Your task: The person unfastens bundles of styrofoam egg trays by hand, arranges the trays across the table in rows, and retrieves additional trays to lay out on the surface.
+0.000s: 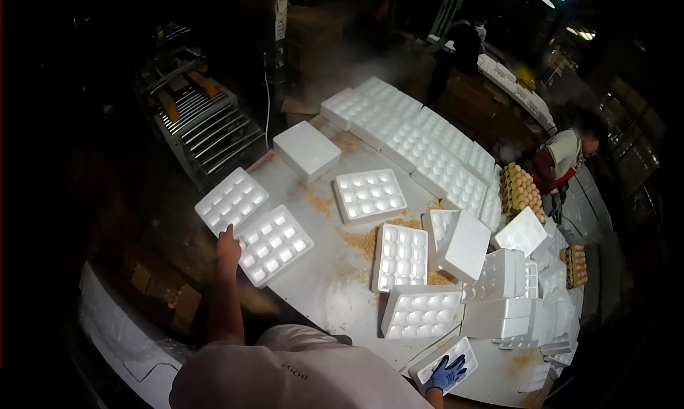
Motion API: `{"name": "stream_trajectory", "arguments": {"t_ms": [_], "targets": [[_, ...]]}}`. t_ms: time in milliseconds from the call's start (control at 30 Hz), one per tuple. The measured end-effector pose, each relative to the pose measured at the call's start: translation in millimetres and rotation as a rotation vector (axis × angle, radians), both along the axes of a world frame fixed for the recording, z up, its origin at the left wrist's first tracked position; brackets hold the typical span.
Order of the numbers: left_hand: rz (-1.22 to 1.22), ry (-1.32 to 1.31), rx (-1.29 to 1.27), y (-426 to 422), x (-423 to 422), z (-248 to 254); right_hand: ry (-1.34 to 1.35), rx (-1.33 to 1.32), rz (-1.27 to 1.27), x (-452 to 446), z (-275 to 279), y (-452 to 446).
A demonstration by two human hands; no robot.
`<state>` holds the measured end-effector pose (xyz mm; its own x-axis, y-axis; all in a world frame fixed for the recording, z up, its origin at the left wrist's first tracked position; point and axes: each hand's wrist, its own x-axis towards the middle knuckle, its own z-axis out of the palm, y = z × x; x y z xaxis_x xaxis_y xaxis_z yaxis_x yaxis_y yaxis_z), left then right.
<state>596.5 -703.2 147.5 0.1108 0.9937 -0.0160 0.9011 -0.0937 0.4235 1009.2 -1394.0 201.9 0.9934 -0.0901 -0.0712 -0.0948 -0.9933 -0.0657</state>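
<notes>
My left hand, bare, reaches out to the left and grips the edge of a white foam tray with square hollows. Another foam tray lies against it, just beyond my fingers. My right hand wears a blue glove and rests with fingers spread on a white foam tray at the table's near edge. Close by that hand, a foam tray stands tilted, its hollows facing me. An upright-looking tray is beside it.
The table bears scattered yellowish grains, a foam block, and another tray. Joined foam trays line the far side. Stacked foam boxes and eggs are right. A person stands beyond; a roller conveyor is left.
</notes>
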Motion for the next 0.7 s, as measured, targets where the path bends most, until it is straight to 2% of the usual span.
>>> {"name": "stream_trajectory", "arguments": {"t_ms": [167, 233, 333, 367, 433, 533, 633, 700], "targets": [[-0.024, 0.041, -0.047, 1.4, -10.3, -1.3, -0.033, 0.033, 0.042, 1.0, -6.9, -9.6], [-0.003, 0.024, -0.078, 2.0, -7.3, 22.5, 0.027, -0.008, 0.053, 11.4, -15.8, -19.2], [0.015, 0.045, -0.136, -12.3, 2.0, 53.7, 0.125, 0.132, 0.132, 20.7, -19.0, -42.0], [0.009, 0.056, -0.135, -9.6, -0.8, 52.0, 0.160, 0.179, 0.129, 23.1, -13.1, -44.3], [0.004, 0.062, -0.130, -6.8, 1.5, 42.6, 0.177, 0.018, 0.083, 17.7, 10.1, -31.4], [-0.003, 0.067, -0.145, -0.6, -1.5, 22.8, 0.028, -0.088, 0.118, 9.7, 29.5, -7.7], [-0.008, 0.071, -0.138, 2.5, -1.9, 12.5, -0.065, -0.085, 0.230, 18.9, 6.8, -12.1], [-0.016, 0.079, -0.153, 3.2, -2.2, 7.3, -0.063, -0.083, 0.186, 22.5, 0.6, -14.7]]}}
